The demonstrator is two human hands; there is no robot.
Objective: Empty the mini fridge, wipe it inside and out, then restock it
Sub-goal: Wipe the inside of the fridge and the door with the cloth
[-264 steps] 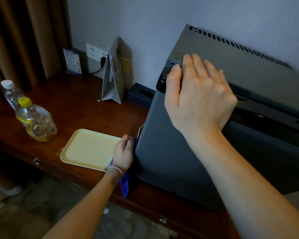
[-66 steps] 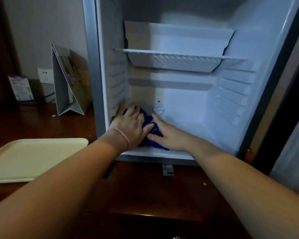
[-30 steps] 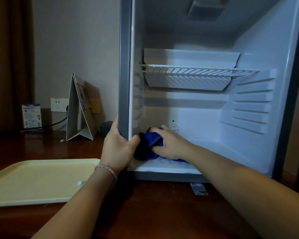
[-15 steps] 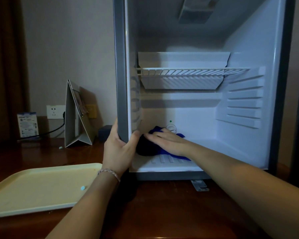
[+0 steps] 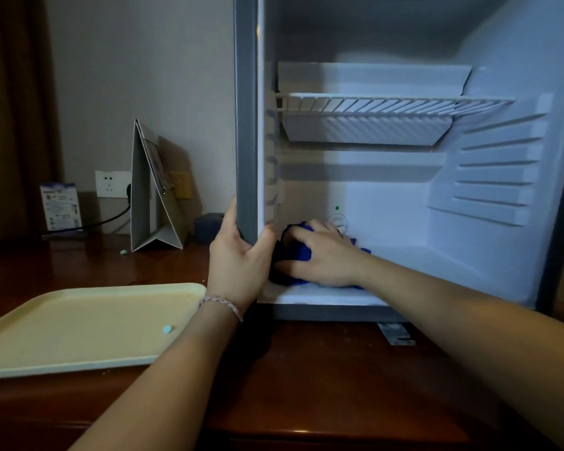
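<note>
Right hand [image 5: 323,255] grips the blue cloth [image 5: 298,252] on the floor of the open mini fridge [image 5: 502,222], at its left corner. Left hand [image 5: 238,258] grasps the fridge's left front edge. Fridge stands on the tabletop [image 5: 323,385]; cream tray [image 5: 79,327] lies to its left

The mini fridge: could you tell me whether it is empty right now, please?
Empty of stock: the wire shelf is bare, and the floor holds only the blue cloth under the right hand.

Hotel room: mini fridge [image 5: 404,157], tent card [image 5: 153,190] on wooden desk [image 5: 306,385].
</note>
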